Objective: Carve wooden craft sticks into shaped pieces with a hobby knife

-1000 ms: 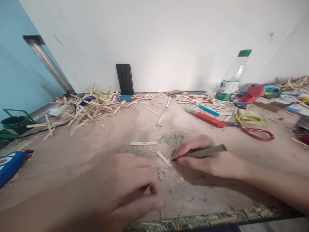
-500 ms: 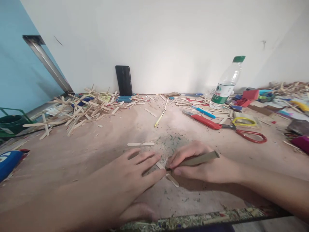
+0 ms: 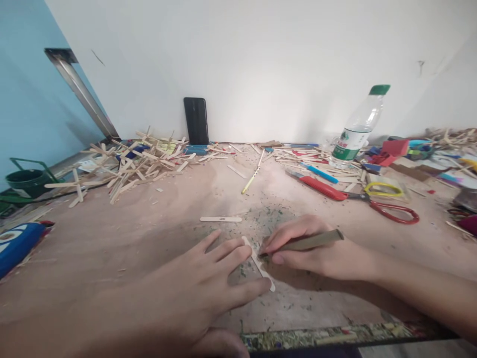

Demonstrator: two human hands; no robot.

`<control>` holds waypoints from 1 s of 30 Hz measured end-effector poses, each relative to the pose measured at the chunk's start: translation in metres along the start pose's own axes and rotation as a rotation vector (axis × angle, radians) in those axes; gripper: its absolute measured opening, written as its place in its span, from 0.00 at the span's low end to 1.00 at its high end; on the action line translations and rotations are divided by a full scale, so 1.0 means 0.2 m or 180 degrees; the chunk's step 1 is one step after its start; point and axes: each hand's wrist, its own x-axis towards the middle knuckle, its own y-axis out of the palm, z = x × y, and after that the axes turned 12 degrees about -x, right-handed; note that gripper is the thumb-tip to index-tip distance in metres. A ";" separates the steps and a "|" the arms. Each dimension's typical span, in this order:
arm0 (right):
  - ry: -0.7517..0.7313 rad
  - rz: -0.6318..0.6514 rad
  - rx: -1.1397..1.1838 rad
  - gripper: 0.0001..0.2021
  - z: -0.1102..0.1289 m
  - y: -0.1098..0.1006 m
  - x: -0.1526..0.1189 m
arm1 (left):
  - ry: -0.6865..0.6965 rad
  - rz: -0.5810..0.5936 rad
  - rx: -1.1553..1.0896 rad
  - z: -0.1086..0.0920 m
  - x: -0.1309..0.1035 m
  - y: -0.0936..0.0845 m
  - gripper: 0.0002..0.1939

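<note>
My left hand (image 3: pixel 219 268) lies spread over the table, with fingertips resting at the left side of a wooden craft stick (image 3: pixel 257 258). That stick slants down to the right between my hands. My right hand (image 3: pixel 309 248) is closed on an olive-brown, pen-shaped tool (image 3: pixel 315 240) whose exact kind I cannot make out. Its tip, mostly hidden by my fingers, points at the stick's right edge. Beyond my left hand lies a second craft stick (image 3: pixel 220 219) with a small dark mark at its middle. Green crumbs (image 3: pixel 274 214) are scattered around both sticks.
A craft-stick pile (image 3: pixel 137 164) sits at the back left, near a propped phone (image 3: pixel 196 121). On the right lie a red cutter (image 3: pixel 322 188), scissors (image 3: pixel 393 211), and a blue pen (image 3: pixel 318 173), below a water bottle (image 3: pixel 354 134). A blue case (image 3: pixel 20 246) lies left.
My left fingers have shifted along the slanted stick, one now near its lower end, uncovering more of it. The tool's tip has moved slightly off its middle. The view has shifted slightly.
</note>
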 end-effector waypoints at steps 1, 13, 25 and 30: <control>-0.0007 -0.0003 0.0011 0.06 0.00 0.00 0.00 | 0.0018 0.0008 -0.0057 0.01 0.00 0.00 0.41; 0.0191 0.0051 0.0160 0.05 -0.02 -0.02 0.01 | -0.0206 0.0379 -0.0602 0.05 0.01 -0.03 0.43; 0.0391 0.0141 0.0114 0.08 -0.02 -0.03 0.03 | -0.0116 0.0315 -0.0380 0.04 0.03 -0.06 0.37; 0.0467 0.0151 0.0126 0.09 -0.03 -0.03 0.03 | -0.0109 0.0297 -0.0357 0.04 0.04 -0.06 0.39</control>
